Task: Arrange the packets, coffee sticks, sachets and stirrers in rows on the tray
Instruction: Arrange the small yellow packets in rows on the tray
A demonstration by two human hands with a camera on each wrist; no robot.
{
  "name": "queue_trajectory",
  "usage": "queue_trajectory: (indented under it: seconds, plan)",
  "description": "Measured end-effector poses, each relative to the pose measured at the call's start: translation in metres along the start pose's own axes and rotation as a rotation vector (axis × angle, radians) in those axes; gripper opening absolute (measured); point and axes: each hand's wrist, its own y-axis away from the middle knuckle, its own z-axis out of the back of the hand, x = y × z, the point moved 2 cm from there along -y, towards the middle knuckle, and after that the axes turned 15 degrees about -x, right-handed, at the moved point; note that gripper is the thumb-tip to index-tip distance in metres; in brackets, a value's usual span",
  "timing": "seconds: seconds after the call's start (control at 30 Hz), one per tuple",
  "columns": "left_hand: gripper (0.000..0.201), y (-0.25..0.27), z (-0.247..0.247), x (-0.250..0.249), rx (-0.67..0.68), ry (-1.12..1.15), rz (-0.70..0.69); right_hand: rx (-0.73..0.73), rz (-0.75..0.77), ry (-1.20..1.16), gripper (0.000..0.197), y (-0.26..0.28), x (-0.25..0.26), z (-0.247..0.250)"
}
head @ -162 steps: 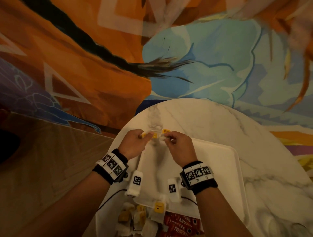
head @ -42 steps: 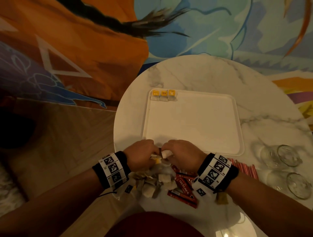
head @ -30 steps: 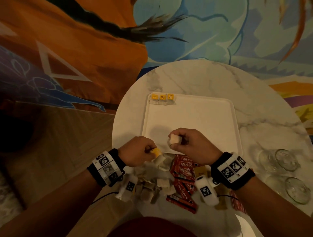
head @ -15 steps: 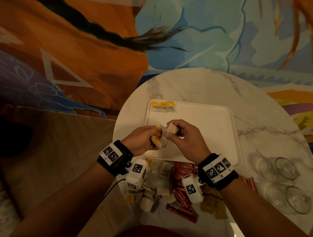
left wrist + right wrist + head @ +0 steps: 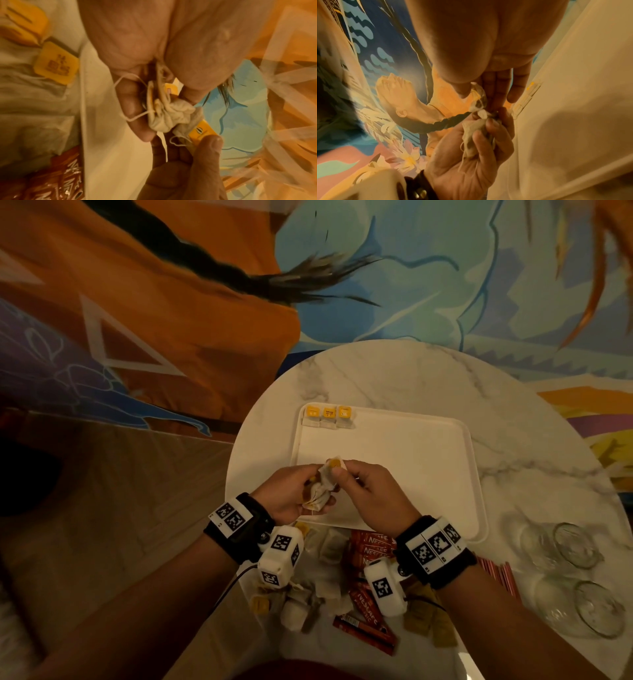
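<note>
A white tray lies on the round marble table. Three tea bags with yellow tags sit in a row at its far left corner, also visible as tea bags in the right wrist view. Both hands hover over the tray's near left part. My left hand grips a crumpled bunch of tea bags with loose strings. My right hand pinches one tea bag by its yellow tag, thumb on top, at the upper end of that bunch.
Loose tea bags, red coffee sticks and brown sachets are piled at the table's near edge, partly under my wrists. Red stirrers lie right of them. Two glasses lie on the table's right side.
Both hands left the pile at the near edge and rose over the tray with tea bags. The right hand's fingers have moved onto a bag at the left hand's bunch.
</note>
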Motion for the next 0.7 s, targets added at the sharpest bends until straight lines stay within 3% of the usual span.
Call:
queue_trajectory:
  seconds: [0.1,0.4,0.57,0.7]
  plan:
    - [0.024,-0.004,0.003,0.003,-0.048,-0.002,0.006,-0.008,-0.011,-0.025,0.031,-0.002,0.000,0.002]
    - [0.019,-0.011,0.017,-0.006,-0.052,0.038,-0.092,-0.067,-0.219,-0.222,0.009,-0.017,-0.013,0.006]
    - [0.022,-0.016,0.033,-0.013,-0.082,0.132,-0.092,-0.064,-0.277,-0.114,0.011,-0.044,-0.018,0.004]
    - [0.018,-0.021,0.044,-0.016,-0.136,0.146,-0.134,-0.086,-0.197,0.012,0.014,-0.075,-0.019,-0.008]
